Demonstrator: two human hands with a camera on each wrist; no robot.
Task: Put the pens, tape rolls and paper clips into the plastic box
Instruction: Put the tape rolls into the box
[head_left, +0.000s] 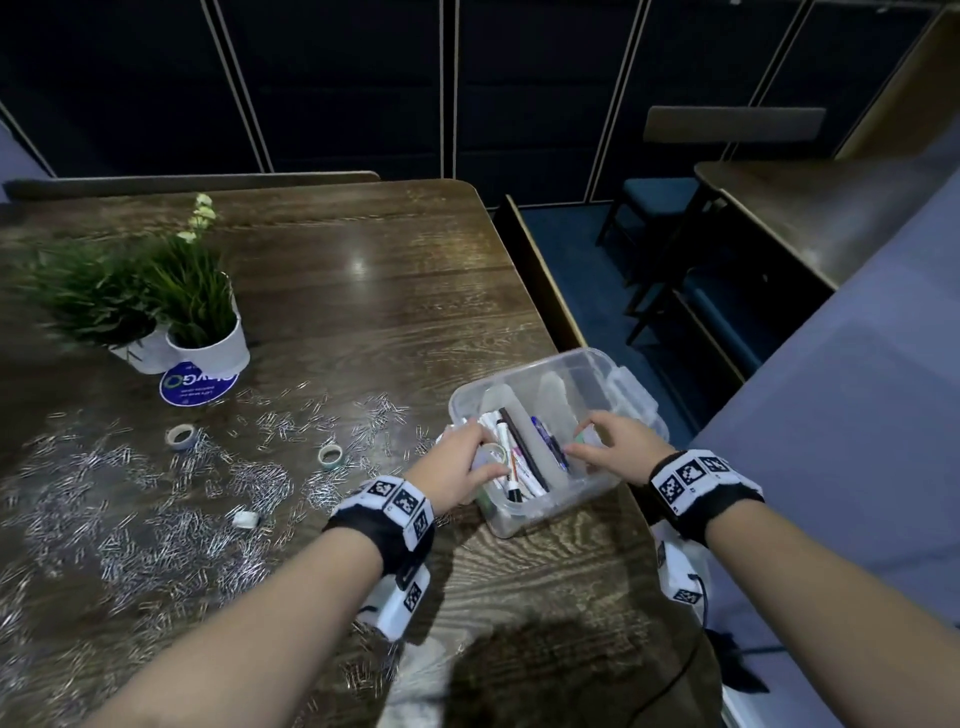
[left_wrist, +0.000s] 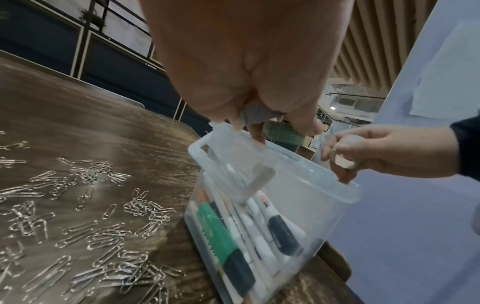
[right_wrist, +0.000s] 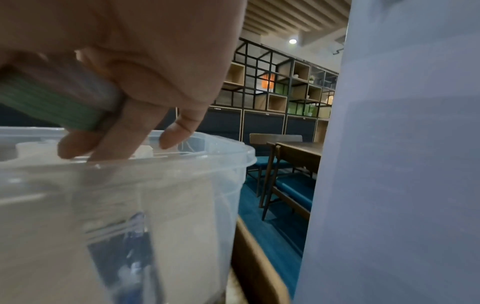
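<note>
The left hand (head_left: 457, 462) curls over a tape roll (head_left: 496, 453) at the near-left end of the plastic box (head_left: 618, 395), and the right hand (head_left: 621, 441) pinches a green tape roll (right_wrist: 55, 102) above its right compartment. Both rolls look light and stiff, best pinched across the rim. Pens (head_left: 519, 462) already fill the box; the thin, slippery paper clips (head_left: 156, 519) (hundreds, seemingly) lie scattered left, likelier scooped than picked.

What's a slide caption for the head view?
Both hands lower tape rolls into the plastic box of pens; paper clips cover the table.
</note>
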